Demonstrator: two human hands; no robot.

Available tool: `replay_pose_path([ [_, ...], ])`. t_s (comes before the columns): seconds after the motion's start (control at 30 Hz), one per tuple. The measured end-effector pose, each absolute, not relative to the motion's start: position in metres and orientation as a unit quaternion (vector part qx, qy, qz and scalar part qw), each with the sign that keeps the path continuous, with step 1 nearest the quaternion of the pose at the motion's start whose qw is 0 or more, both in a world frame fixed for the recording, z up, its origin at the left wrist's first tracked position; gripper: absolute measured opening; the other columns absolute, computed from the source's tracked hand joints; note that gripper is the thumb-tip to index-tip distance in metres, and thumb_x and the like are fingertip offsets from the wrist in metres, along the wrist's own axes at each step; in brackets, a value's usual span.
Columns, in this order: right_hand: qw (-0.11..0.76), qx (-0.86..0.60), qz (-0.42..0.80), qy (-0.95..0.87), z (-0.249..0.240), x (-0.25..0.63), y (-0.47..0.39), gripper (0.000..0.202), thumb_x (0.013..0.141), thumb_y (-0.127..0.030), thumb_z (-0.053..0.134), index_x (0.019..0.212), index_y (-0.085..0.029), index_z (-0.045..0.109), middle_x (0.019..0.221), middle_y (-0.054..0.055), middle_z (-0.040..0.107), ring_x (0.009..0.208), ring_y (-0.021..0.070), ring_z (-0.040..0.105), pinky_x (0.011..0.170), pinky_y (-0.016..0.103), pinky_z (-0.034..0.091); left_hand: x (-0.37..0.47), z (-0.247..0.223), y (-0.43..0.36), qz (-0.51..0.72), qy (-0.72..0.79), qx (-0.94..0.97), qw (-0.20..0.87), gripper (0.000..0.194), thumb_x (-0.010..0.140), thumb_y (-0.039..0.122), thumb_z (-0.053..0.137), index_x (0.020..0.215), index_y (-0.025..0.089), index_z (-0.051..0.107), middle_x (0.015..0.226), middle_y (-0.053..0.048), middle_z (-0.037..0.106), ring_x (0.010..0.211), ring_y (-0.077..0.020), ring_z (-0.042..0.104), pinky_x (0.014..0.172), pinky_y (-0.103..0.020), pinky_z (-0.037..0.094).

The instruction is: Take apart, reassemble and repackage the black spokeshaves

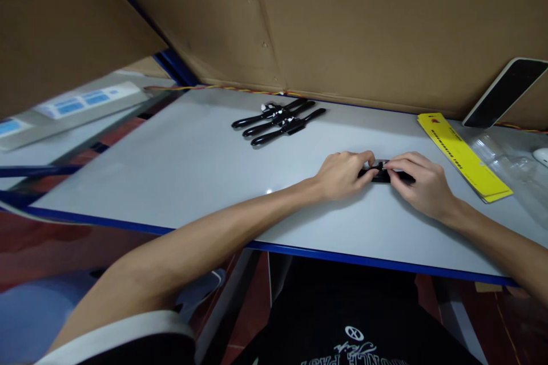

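Note:
A black spokeshave (381,179) lies low over the white tabletop, largely covered by my fingers. My left hand (341,175) is closed on its left end, thumb and forefinger pressing near the middle. With fingertips pinched at the centre part, where a small adjusting screw seems to sit, my right hand (423,182) covers much of the right handle. What exactly the right fingertips pinch is too small to make out. Further back, left of my hands, three more black spokeshaves (278,120) lie side by side at a slant.
Yellow printed cards (464,157) lie right of my hands, beside clear plastic packaging (503,157). A phone (507,92) leans on the cardboard wall (363,28). Red and yellow wires run along the table's back edge. A blue frame edges the table (171,171).

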State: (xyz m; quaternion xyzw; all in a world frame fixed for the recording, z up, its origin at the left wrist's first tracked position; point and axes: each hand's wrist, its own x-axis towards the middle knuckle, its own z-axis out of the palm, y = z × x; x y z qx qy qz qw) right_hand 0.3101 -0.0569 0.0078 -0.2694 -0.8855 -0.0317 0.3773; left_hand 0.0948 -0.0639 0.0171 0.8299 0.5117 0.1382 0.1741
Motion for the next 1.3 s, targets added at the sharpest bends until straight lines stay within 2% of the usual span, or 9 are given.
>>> replay_pose_path([
  [0.3,0.360,-0.267,-0.048,-0.892,0.007,0.311,-0.053,0.017,0.096,-0.010,0.058,0.097,-0.022,0.069,0.091,0.003,0.079,0.082,0.0192,0.073,0.079,0.037,0.051,0.094,0.017,-0.064,0.137,0.512,0.830,0.175,0.040,0.099,0.043,0.040,0.123,0.021,0.064,0.106,-0.007,0.078,0.090,-0.0252,0.071,0.073,-0.037,0.048],
  [0.43,0.366,-0.254,-0.045,-0.894,0.013,0.314,-0.054,0.017,0.093,-0.009,0.060,0.094,-0.022,0.071,0.089,0.003,0.079,0.080,0.0191,0.073,0.078,0.036,0.055,0.094,0.016,-0.063,0.139,0.510,0.831,0.173,0.041,0.098,0.044,0.040,0.122,0.020,0.064,0.100,-0.008,0.078,0.086,-0.0241,0.070,0.072,-0.037,0.048],
  [0.6,0.342,-0.284,-0.034,-0.895,0.014,0.314,-0.060,0.014,0.092,-0.020,0.063,0.101,-0.021,0.074,0.100,0.009,0.077,0.088,0.0231,0.072,0.077,0.039,0.059,0.094,0.017,-0.064,0.146,0.507,0.831,0.175,0.039,0.098,0.043,0.041,0.120,0.021,0.064,0.101,-0.007,0.078,0.083,-0.0234,0.069,0.070,-0.036,0.047],
  [0.8,0.301,-0.320,-0.068,-0.896,0.014,0.317,-0.058,0.018,0.096,-0.025,0.061,0.083,-0.022,0.073,0.082,0.007,0.072,0.075,0.0219,0.067,0.071,0.039,0.054,0.094,0.016,-0.064,0.144,0.507,0.832,0.172,0.039,0.099,0.044,0.041,0.121,0.020,0.063,0.101,-0.007,0.078,0.085,-0.0238,0.069,0.069,-0.035,0.045],
  [0.93,0.342,-0.344,-0.038,-0.874,0.021,0.321,-0.057,0.016,0.097,-0.028,0.062,0.086,-0.025,0.072,0.076,0.003,0.073,0.069,0.0210,0.067,0.070,0.039,0.051,0.094,0.015,-0.064,0.140,0.507,0.834,0.169,0.039,0.099,0.044,0.040,0.120,0.020,0.063,0.100,-0.007,0.078,0.085,-0.0241,0.069,0.068,-0.035,0.044],
  [1.07,0.383,-0.377,-0.016,-0.843,0.023,0.324,-0.056,0.011,0.097,-0.028,0.063,0.090,-0.025,0.071,0.077,0.002,0.075,0.064,0.0190,0.067,0.059,0.034,0.048,0.093,0.017,-0.065,0.142,0.504,0.835,0.169,0.038,0.099,0.044,0.039,0.119,0.021,0.062,0.099,-0.007,0.078,0.080,-0.0226,0.067,0.068,-0.035,0.043],
  [1.17,0.363,-0.370,-0.001,-0.855,0.022,0.325,-0.057,0.011,0.098,-0.029,0.062,0.091,-0.025,0.070,0.073,0.000,0.074,0.057,0.0164,0.064,0.054,0.032,0.046,0.093,0.017,-0.065,0.144,0.506,0.833,0.171,0.037,0.098,0.043,0.040,0.117,0.020,0.062,0.096,-0.007,0.077,0.076,-0.0215,0.066,0.067,-0.035,0.043],
  [1.3,0.335,-0.348,0.010,-0.876,0.019,0.324,-0.059,0.015,0.100,-0.031,0.058,0.092,-0.025,0.069,0.079,0.001,0.075,0.060,0.0161,0.064,0.056,0.032,0.047,0.093,0.017,-0.065,0.147,0.503,0.834,0.172,0.037,0.097,0.043,0.040,0.116,0.020,0.062,0.094,-0.007,0.077,0.074,-0.0211,0.065,0.067,-0.035,0.043],
])
